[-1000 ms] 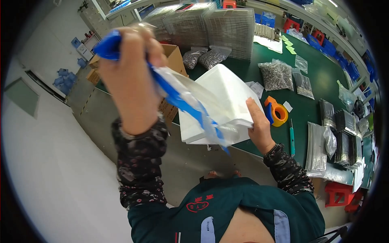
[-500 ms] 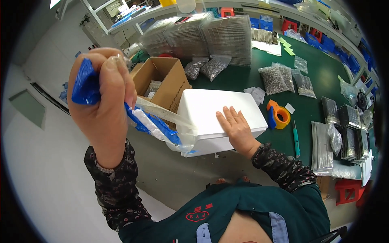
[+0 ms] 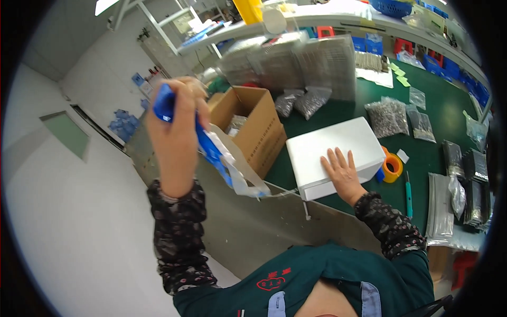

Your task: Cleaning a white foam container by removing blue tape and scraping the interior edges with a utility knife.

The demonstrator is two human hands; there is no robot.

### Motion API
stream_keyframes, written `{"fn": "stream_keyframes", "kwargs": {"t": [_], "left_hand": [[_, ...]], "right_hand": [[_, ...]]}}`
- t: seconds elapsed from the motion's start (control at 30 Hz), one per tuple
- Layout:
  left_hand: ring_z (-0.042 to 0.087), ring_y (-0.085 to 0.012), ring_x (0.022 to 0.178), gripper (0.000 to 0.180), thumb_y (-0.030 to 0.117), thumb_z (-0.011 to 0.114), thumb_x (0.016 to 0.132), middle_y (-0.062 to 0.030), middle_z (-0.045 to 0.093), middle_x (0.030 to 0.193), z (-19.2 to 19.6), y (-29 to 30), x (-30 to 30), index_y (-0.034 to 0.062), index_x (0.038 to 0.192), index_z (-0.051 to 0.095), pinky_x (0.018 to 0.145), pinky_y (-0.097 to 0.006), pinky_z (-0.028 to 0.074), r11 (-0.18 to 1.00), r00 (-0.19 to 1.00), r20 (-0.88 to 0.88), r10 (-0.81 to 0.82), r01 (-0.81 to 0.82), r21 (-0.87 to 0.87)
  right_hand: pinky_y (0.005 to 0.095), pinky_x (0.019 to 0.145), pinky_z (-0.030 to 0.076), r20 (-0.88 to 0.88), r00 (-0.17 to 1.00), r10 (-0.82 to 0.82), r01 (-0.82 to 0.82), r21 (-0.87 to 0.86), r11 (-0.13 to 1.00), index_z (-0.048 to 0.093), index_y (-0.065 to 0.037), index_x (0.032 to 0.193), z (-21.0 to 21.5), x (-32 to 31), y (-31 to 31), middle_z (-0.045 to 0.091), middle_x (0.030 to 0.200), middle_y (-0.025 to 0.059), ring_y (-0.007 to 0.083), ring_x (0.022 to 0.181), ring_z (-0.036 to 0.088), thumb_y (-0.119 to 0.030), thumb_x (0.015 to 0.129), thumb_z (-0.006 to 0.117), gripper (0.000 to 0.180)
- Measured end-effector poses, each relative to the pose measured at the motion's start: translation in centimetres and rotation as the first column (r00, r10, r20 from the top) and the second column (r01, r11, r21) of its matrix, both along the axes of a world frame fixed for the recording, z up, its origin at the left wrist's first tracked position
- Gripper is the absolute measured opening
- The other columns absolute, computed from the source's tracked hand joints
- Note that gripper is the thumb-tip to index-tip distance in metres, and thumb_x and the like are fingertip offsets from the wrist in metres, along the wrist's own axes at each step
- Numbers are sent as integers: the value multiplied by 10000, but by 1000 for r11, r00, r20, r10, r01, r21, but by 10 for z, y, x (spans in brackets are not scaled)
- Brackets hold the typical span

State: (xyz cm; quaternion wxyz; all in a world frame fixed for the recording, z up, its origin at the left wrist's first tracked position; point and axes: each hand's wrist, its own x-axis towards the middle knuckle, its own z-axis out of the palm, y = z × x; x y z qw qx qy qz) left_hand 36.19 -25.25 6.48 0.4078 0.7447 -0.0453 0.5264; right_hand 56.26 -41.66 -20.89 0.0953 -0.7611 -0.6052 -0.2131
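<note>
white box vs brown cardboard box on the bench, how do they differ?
The white box is closed and smooth-topped; the cardboard box stands open with bagged parts inside. The white box lies low and flat under the right hand; the cardboard box is taller and untouched. The white box sits at the near edge of the green table; the cardboard box sits at its left corner, behind the tape strip pulled by the left hand. Both are rectangular.
</note>
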Motion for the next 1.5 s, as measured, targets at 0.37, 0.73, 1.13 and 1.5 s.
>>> {"fn": "stream_keyframes", "kwargs": {"t": [0.37,0.73,1.13,1.5], "left_hand": [[448,-48,629,191,97,423,904,-65,545,871,-29,-34,24,26,1070,488,564,-195,379,966,982,-60,-180,166,-196],[543,-306,703,362,73,528,627,-123,517,788,-117,-30,-14,-4,981,543,618,-340,462,539,911,-199,361,-30,842],[434,-289,997,256,-17,513,672,-146,508,964,-126,-24,-27,45,919,483,856,-336,366,938,957,-254,142,-48,344],[539,-226,778,165,180,490,887,-151,542,861,-158,-18,-43,25,879,433,768,-419,433,143,420,292,-859,745,-652]], "right_hand": [[354,1003,289,-773,-150,616,-428,613,665,292,-34,1319,129,-77,20,375,1282,156,213,1215,348,-368,754,676,760],[216,577,460,-920,-210,331,-257,378,889,520,-4,996,149,-59,-31,467,706,3,63,630,472,-169,882,489,203],[260,616,422,-856,11,516,-370,476,798,485,-43,1124,160,-114,-31,508,755,47,111,671,520,-184,919,445,252],[281,628,429,-638,235,733,-453,596,663,560,-52,922,56,-127,22,535,751,50,144,661,527,-272,932,417,263]]}}
